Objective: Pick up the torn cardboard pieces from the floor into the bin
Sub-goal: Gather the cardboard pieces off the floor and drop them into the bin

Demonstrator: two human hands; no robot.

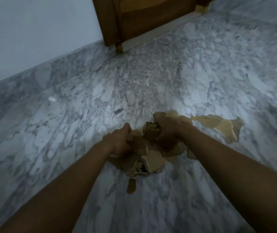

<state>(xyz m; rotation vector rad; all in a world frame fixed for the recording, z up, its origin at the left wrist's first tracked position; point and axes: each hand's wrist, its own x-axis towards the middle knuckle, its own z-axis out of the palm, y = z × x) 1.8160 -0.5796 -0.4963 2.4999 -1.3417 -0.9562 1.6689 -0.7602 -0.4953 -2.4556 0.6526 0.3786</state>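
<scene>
1. The left hand is curling its fingers around pieces at the left edge of the pile of torn brown cardboard pieces, which is lying on the grey-white marble floor.
2. The right hand is clenching a crumpled brown cardboard wad at the pile's far side.
3. Pale torn cardboard sheets are lying on the floor just right of the right hand.
4. A small brown cardboard scrap is lying just nearer than the pile.

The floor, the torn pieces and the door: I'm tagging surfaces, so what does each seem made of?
The floor looks like polished marble or marble-look tile: grey-white veining, soft sheen. The torn pieces look like matte brown cardboard: paler ragged edges, black print. The door seems wood or veneer; blur leaves it open.
</scene>
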